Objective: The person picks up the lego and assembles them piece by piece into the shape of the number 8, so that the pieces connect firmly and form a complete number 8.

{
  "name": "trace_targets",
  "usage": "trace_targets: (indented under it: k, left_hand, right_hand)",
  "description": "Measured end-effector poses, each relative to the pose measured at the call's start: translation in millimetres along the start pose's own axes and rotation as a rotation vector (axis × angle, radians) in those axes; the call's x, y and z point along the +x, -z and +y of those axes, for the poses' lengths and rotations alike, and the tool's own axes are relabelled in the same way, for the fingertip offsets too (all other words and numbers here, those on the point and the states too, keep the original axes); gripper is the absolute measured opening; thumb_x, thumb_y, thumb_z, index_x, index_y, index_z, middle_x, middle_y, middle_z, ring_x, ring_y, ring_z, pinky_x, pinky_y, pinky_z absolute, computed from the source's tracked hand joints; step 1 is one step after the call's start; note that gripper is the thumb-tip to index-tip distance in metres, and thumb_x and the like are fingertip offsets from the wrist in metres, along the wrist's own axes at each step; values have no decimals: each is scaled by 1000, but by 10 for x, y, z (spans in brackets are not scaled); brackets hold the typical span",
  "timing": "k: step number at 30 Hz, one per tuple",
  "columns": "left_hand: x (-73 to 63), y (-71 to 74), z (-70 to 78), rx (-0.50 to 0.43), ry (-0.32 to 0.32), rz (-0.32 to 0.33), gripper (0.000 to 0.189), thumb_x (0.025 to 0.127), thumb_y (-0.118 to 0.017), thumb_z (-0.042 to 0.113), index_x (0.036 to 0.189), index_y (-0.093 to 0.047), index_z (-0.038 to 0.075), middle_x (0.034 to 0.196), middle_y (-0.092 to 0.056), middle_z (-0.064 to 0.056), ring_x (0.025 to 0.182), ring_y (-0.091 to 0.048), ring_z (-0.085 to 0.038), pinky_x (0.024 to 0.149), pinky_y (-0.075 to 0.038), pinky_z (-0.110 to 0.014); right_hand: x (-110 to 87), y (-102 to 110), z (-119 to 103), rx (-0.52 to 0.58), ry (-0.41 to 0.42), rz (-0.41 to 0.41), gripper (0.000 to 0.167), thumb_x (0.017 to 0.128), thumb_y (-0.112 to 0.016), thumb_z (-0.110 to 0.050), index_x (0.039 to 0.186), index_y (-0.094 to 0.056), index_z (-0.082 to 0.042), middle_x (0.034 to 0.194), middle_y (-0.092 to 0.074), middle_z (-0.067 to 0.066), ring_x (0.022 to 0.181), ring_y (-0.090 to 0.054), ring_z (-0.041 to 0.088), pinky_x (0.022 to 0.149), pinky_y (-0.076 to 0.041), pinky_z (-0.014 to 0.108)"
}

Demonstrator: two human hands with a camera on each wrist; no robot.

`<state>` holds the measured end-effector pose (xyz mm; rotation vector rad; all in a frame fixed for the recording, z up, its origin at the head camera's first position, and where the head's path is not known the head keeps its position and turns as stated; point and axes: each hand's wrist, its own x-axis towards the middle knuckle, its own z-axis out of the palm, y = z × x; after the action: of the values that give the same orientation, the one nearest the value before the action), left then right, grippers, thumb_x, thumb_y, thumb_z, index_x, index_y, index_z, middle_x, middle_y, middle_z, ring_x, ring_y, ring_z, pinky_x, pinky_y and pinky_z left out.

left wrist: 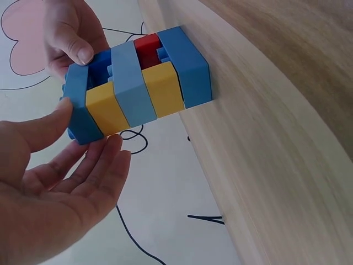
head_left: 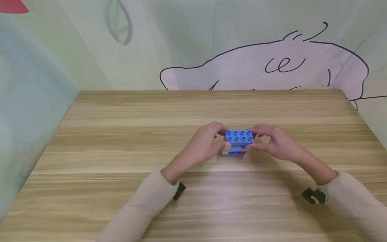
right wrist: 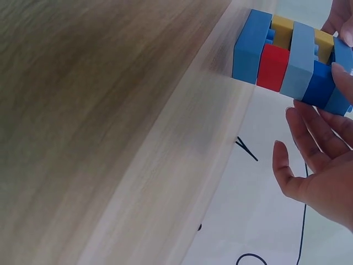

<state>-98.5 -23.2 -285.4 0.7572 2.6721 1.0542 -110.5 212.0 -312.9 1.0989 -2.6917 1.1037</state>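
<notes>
A tower of toy building bricks stands on the table, its top blue brick [head_left: 239, 137] showing two rows of studs. My left hand [head_left: 207, 143] pinches the left end of that brick, thumb in front and fingers behind. On the right end, my right hand [head_left: 278, 143] does the same. Under it sit a yellow brick [left wrist: 107, 109] and a dark blue brick [right wrist: 318, 85], then a light blue brick [left wrist: 133, 85]. Lower down are another yellow brick [left wrist: 162, 91] and a red brick [right wrist: 273, 67], on a blue bottom brick [right wrist: 251, 49].
The wood-grain table [head_left: 121, 134] surrounds the tower on every side. Behind it rises a pale wall [head_left: 187, 43] with a line drawing. Another wall panel [head_left: 30, 101] borders the table's left edge. Dark straps show at both sleeve cuffs.
</notes>
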Motion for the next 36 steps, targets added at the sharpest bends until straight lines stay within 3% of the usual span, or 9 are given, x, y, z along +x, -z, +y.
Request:
trace_targets:
  k: [16, 22, 26, 29, 32, 36]
  left_hand:
    - [-5, -21, -3, -1, 16, 11, 31, 85, -65, 16, 113, -57, 3, 110, -59, -8, 103, -56, -19, 86, -47, -26]
    - [-7, -28, -6, -1, 12, 7, 31, 86, -64, 16, 113, -57, 2, 110, -59, -8, 103, -56, -20, 86, -46, -26]
    - [-12, -33, -13, 3, 9, 6, 32, 86, -64, 16, 114, -56, 3, 109, -59, -8, 103, -56, -19, 86, -46, -25]
    - [-15, -32, -9, 1, 0, 8, 32, 86, -64, 15, 113, -57, 2, 108, -59, -9, 102, -56, -19, 87, -46, -26]
    - [-18, -28, -3, -3, -7, 9, 31, 85, -64, 14, 113, -57, 1, 107, -60, -9, 102, -56, -21, 87, -46, -26]
    - [-18, -25, 4, -4, -2, 4, 31, 86, -64, 14, 112, -57, 0, 107, -59, -10, 102, -56, -22, 87, -46, -26]
  right_hand:
    - [-4, -9, 38, -66, 85, 15, 35, 68, -77, -1, 101, -65, 2, 90, -67, 3, 80, -58, 11, 65, -51, 34]
    - [-29, -29, 27, -65, 21, 6, 36, 71, -76, -3, 104, -65, 1, 93, -67, 4, 79, -57, 11, 65, -52, 35]
    - [-59, -84, 42, -60, -11, -18, 24, 73, -75, -4, 95, -65, -3, 89, -66, 0, 75, -57, 13, 63, -52, 33]
    - [-92, -135, 83, -51, 15, -10, 20, 72, -75, -2, 89, -64, -5, 85, -66, -1, 72, -58, 15, 61, -52, 33]
    - [-107, -142, 94, -28, 14, 3, 24, 72, -74, -1, 94, -64, -3, 88, -66, 0, 77, -59, 16, 67, -53, 37]
    - [-94, -84, 30, 10, -70, -3, 31, 77, -72, -6, 105, -61, -2, 97, -65, 4, 86, -58, 17, 73, -51, 42]
